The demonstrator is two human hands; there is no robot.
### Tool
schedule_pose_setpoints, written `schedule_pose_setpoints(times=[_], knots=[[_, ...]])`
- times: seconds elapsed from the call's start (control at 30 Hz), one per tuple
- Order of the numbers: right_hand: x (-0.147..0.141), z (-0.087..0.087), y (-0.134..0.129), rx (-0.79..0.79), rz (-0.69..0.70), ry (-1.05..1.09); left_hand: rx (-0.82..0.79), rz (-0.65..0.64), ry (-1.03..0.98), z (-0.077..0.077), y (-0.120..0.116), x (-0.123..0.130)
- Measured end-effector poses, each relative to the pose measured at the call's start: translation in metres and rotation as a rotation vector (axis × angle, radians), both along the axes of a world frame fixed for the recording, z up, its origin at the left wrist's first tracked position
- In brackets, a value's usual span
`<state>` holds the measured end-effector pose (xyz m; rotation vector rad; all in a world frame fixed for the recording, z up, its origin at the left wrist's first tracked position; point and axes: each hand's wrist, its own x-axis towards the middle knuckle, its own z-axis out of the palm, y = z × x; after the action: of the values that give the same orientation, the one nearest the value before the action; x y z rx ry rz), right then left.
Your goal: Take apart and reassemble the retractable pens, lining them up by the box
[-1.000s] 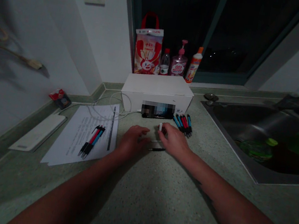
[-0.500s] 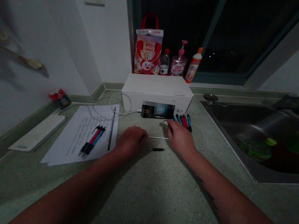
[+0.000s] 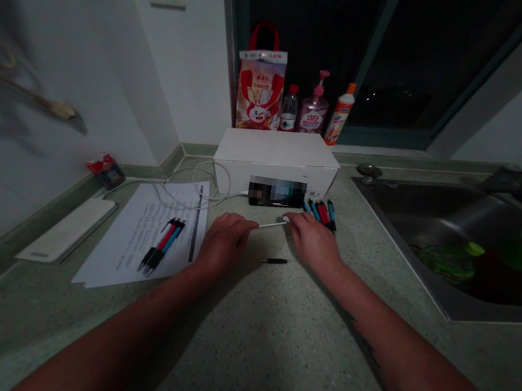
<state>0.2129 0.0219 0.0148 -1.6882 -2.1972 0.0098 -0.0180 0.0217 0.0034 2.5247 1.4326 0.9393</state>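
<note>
My left hand (image 3: 225,241) is closed in a pinch on one end of a thin white rod (image 3: 271,225), which looks like a pen refill. The rod's other end reaches the fingertips of my right hand (image 3: 315,241). Those fingers are closed around a small pale piece (image 3: 286,218), too small to name; whether they also grip the rod is unclear. On the counter below lies a short black pen part (image 3: 273,261) with a pointed tip. Several pens (image 3: 321,212) in blue, red and black lie behind my right hand, partly covered by it.
Left of my hands, more pens (image 3: 161,247) lie on printed sheets (image 3: 119,243). A phone (image 3: 277,195) with a white cable leans against a white box (image 3: 278,149). Bottles (image 3: 312,113) and a bag (image 3: 259,91) stand behind it. To the right is a metal sink (image 3: 399,255).
Both hands have shifted slightly. The rod's right end has moved up from beneath my right palm to the right fingertips, and the left hand has raised its end a little.
</note>
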Motion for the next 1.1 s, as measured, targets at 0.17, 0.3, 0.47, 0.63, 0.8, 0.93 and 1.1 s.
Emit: schedule_pose_setpoints(times=[0.17, 0.3, 0.47, 0.63, 0.8, 0.93, 1.1], knots=[[0.0, 0.001, 0.0, -0.017, -0.007, -0.004, 0.05, 0.011, -0.038, 0.0, 0.0, -0.001], [-0.001, 0.001, -0.001, -0.015, 0.005, -0.01, 0.057, 0.024, -0.031, 0.001, 0.0, -0.001], [-0.002, -0.001, -0.001, 0.001, 0.09, -0.031, 0.066, 0.01, -0.002, 0.002, -0.001, -0.001], [-0.008, -0.001, -0.005, -0.015, 0.247, -0.071, 0.064, -0.063, 0.0, -0.001, -0.004, 0.003], [-0.008, 0.001, -0.007, 0.011, 0.214, -0.07, 0.1, 0.075, -0.194, -0.007, -0.004, 0.007], [-0.004, 0.002, -0.005, 0.044, 0.136, -0.036, 0.185, 0.111, -0.259, -0.009, -0.008, 0.011], [-0.003, 0.0, -0.003, 0.035, 0.055, -0.052, 0.134, -0.061, -0.174, -0.004, -0.02, 0.019]])
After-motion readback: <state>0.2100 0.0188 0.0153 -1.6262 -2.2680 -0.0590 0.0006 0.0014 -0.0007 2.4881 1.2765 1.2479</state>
